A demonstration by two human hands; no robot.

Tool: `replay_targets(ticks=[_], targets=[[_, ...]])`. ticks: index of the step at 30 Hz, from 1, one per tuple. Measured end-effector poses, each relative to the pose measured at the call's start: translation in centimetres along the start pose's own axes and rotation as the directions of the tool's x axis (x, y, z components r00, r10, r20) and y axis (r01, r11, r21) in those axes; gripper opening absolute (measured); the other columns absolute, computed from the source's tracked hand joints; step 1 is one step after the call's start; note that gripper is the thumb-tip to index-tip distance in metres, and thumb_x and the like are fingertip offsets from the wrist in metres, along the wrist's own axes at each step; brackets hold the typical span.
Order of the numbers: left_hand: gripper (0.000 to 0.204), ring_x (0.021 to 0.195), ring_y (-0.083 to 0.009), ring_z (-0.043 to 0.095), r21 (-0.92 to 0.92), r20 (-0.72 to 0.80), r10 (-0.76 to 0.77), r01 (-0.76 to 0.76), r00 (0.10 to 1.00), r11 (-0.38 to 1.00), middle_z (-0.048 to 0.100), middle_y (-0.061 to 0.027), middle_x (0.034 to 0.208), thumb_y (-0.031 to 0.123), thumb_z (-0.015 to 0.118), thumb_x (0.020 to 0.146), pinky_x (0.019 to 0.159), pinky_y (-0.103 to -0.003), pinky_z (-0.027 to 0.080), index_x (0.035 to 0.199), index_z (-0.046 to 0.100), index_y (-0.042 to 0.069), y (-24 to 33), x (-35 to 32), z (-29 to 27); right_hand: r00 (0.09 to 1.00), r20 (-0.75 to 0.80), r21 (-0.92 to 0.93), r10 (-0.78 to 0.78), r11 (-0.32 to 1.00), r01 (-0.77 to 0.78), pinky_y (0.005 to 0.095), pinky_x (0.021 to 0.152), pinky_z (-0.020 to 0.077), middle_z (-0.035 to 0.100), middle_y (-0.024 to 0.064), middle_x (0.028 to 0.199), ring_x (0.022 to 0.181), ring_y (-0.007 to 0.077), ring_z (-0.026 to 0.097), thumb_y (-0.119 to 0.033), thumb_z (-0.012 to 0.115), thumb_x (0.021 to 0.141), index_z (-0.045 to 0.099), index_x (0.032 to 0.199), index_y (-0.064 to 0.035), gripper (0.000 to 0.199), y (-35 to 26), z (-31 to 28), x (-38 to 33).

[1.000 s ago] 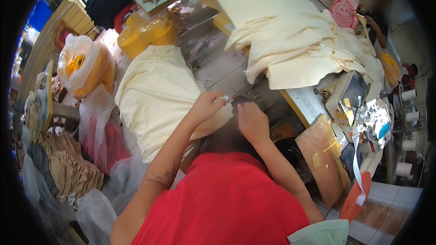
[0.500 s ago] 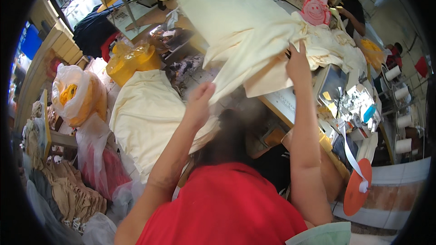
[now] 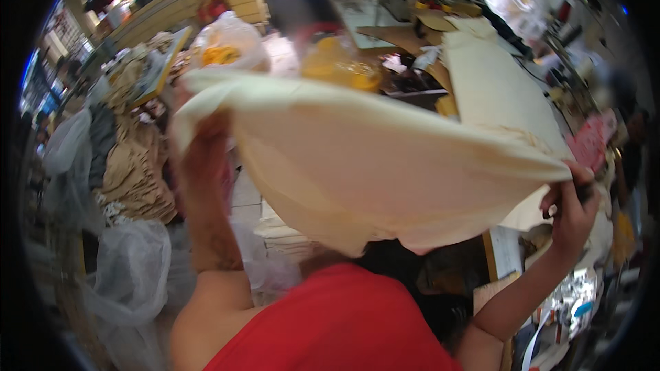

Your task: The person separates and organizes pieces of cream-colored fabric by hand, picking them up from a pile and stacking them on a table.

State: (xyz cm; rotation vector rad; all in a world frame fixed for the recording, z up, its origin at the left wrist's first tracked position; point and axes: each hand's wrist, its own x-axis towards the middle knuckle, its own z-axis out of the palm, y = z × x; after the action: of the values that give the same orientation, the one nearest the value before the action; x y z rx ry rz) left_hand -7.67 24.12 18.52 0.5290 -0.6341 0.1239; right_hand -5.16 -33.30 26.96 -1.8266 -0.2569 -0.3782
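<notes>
Cream fabric panel (image 3: 385, 165) was lifted clear of the counter (image 3: 495, 82), spread in the air between both hands. I judged it mid-handling: picked up, not yet laid down. Left hand (image 3: 203, 141) clamped one edge, right hand (image 3: 574, 199) pinched the opposite corner, hands well apart. Cloth looked soft, matte, draping. More cream fabric lay on the counter; tan garment pile (image 3: 137, 165) and clear plastic bags (image 3: 130, 275) sat left.

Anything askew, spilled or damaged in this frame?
Nothing looks damaged or spilled. The cream cloth is lifted and stretched between the left hand and right hand, sagging in the middle, which hides much of the table. Bagged bundles crowd the left side; motion blur limits detail.
</notes>
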Motion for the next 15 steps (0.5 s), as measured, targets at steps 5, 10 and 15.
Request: replay_targets(ticks=[5, 10, 15], targets=[[0.026, 0.097, -0.0194, 0.066, 0.554, -0.528, 0.273, 0.083, 0.804, 0.828, 0.064, -0.0082, 0.103, 0.029, 0.044, 0.109, 0.084, -0.037, 0.058, 0.115, 0.057, 0.007, -1.7, 8.2, -1.5, 0.995, 0.083, 0.258, 0.06, 0.963, -0.08, 0.0334, 0.093, 0.0562, 0.07, 0.0122, 0.107, 0.098, 0.0195, 0.07, -0.01, 0.057, 0.101, 0.064, 0.12, 0.0068, 0.026, 5.4, 9.9, 10.1], [0.024, 0.095, -0.0185, 0.067, 0.66, -0.324, 0.576, -0.257, 0.75, 0.706, 0.067, -0.0085, 0.108, 0.026, 0.051, 0.106, 0.082, -0.035, 0.057, 0.118, 0.059, 0.007, 7.7, 4.2, 1.3, 0.957, 0.112, 0.509, -0.268, 0.842, 0.177, 0.0383, 0.108, 0.0467, 0.061, 0.021, 0.132, 0.12, 0.0261, 0.062, -0.006, 0.05, 0.103, 0.057, 0.13, 0.0114, 0.033, -0.3, 16.3, 7.3], [0.016, 0.085, -0.013, 0.066, 0.773, -0.558, 0.517, 0.18, 0.649, 0.609, 0.068, -0.0038, 0.097, 0.02, 0.058, 0.103, 0.076, -0.028, 0.055, 0.107, 0.065, 0.006, 6.3, -3.9, 0.6, 0.986, 0.166, 0.254, -0.022, 0.967, -0.021, 0.0375, 0.104, 0.0469, 0.067, 0.0176, 0.124, 0.118, 0.0242, 0.061, -0.007, 0.054, 0.101, 0.065, 0.123, 0.009, 0.029, 4.4, 15.8, -0.9]])
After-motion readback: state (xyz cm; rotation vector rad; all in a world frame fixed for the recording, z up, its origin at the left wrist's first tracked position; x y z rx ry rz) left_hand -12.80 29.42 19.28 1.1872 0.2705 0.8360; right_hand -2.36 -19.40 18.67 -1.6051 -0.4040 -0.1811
